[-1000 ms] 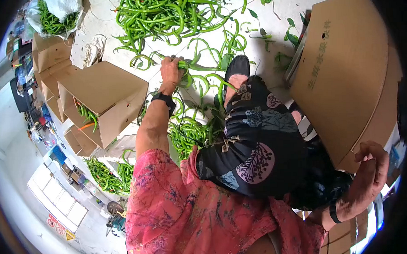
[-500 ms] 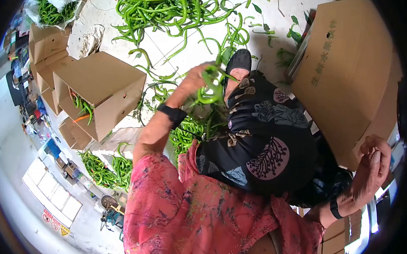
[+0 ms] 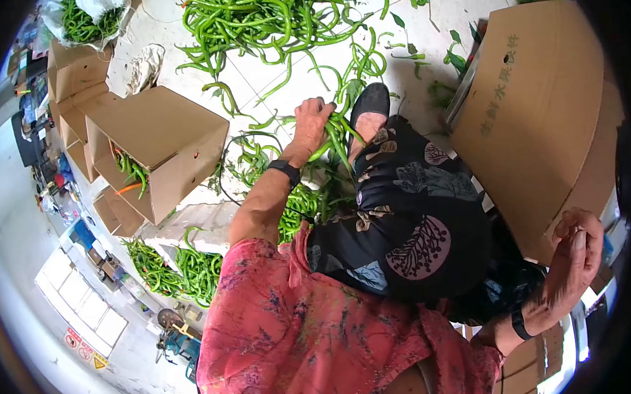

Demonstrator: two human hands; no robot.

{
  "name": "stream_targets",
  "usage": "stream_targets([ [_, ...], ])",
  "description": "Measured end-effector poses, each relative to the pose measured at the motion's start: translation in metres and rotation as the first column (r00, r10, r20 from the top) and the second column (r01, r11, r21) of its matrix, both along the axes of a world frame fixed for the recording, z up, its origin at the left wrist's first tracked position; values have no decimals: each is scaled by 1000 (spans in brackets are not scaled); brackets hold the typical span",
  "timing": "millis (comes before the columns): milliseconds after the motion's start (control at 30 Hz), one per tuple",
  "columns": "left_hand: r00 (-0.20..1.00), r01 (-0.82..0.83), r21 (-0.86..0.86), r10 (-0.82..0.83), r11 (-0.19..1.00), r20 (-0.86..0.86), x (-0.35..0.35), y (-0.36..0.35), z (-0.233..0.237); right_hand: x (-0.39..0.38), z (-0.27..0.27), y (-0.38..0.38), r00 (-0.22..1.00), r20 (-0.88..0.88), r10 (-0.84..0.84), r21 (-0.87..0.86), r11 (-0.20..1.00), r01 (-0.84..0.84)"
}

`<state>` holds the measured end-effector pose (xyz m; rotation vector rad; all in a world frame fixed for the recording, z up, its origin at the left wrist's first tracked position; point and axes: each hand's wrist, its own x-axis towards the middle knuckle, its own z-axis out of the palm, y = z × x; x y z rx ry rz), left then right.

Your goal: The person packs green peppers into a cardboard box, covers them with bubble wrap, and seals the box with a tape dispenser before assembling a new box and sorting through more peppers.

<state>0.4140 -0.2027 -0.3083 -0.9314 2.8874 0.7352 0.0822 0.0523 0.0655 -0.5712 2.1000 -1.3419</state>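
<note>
My left hand [image 3: 314,122] is closed around a bunch of long green chili peppers [image 3: 336,137], which hang from its fingers beside my black shoe [image 3: 373,98]. Under and around that hand lie more loose peppers and leaves. A large pile of green chili peppers [image 3: 254,22] spreads over the floor ahead. Off to the far right, my right hand [image 3: 583,247] is held up with fingers curled in and thumb against them. No object shows in it, and it is close to the lower edge of a big cardboard box [image 3: 528,113].
On the left stand open cardboard boxes [image 3: 153,126], one with peppers inside. A white sack [image 3: 91,28] of peppers is at the upper left. More peppers [image 3: 196,270] lie at the lower left by a pale slab [image 3: 191,229]. A crumpled cloth [image 3: 144,67] rests on the floor.
My left hand, blurred earlier, has shifted slightly right, and the peppers in it now hang lower and straighter beside the shoe. My right hand has barely moved.
</note>
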Motion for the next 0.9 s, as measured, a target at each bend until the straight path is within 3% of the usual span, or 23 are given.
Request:
stream_targets([
  [133,994,104,-31,-103,994,35,-5,-10,-2,-2,0,6,997,10,-80,5,997,80],
  [200,992,-14,176,-8,984,123,-5,-17,9,-4,1,7,999,15,-35,-36,999,36],
  [233,992,-10,172,-11,985,122,-6,-24,17,-1,2,5,999,15,-39,-39,998,40],
  [300,935,-128,285,20,950,353,-5,-45,31,8,5,-3,979,-80,-185,48,981,189],
  [367,985,-162,591,167,790,48,19,-73,27,6,1,1,973,-65,-220,12,975,222],
  [433,960,-263,743,247,616,135,22,-97,55,7,3,0,965,-51,-256,-26,967,255],
  [467,877,-353,820,465,451,122,13,-95,95,9,6,-3,973,-53,-227,3,974,227],
  [500,839,-341,828,542,445,54,25,-110,81,11,10,-6,979,-57,-198,32,979,200],
  [533,781,-332,878,623,344,51,25,-125,99,11,12,-8,978,-61,-201,15,979,203],
  [600,645,-239,955,764,176,20,15,-141,138,10,17,-13,997,8,-83,-27,996,83],
  [633,594,-181,971,804,153,-16,9,-147,151,12,19,-16,996,-2,-85,-47,995,85],
  [700,539,70,997,841,16,-52,-2,-153,182,19,19,-24,1000,-19,-2,-81,997,1],
  [767,629,175,981,757,87,-179,-17,-157,208,26,26,-34,1000,2,-13,-127,992,13],
  [833,621,256,966,758,48,-202,-38,-143,251,33,33,-42,997,54,47,-111,993,-40],
  [900,635,410,909,740,-79,-222,-54,-128,291,37,36,-46,986,90,140,-172,977,-123],
])
